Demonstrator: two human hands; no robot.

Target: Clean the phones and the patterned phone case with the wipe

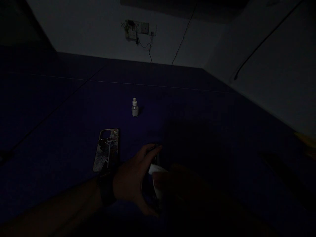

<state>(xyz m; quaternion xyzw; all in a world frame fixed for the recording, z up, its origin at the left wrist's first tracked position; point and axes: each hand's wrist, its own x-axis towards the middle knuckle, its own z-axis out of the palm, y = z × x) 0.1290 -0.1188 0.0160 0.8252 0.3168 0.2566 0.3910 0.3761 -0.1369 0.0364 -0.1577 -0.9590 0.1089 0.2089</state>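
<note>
My left hand (130, 179), with a dark watch (106, 186) on its wrist, grips a dark flat object (148, 186) that looks like a phone by its edges. In deep shadow, my right hand (180, 181) has its fingers closed on a white cloth or tissue (158, 169), pressed against that dark object. Left of my left hand lies a phone case (108, 149) with a printed back and a camera cutout. Farther off stands a small dropper bottle (135, 111) with a white top and label.
The room is very dark. A purple-blue surface (74, 98) reaches to the wall, where sockets (142, 28) with plugs and cables are mounted. A dark long object (281, 174) lies at the right, near a yellow thing (306, 141) at the edge.
</note>
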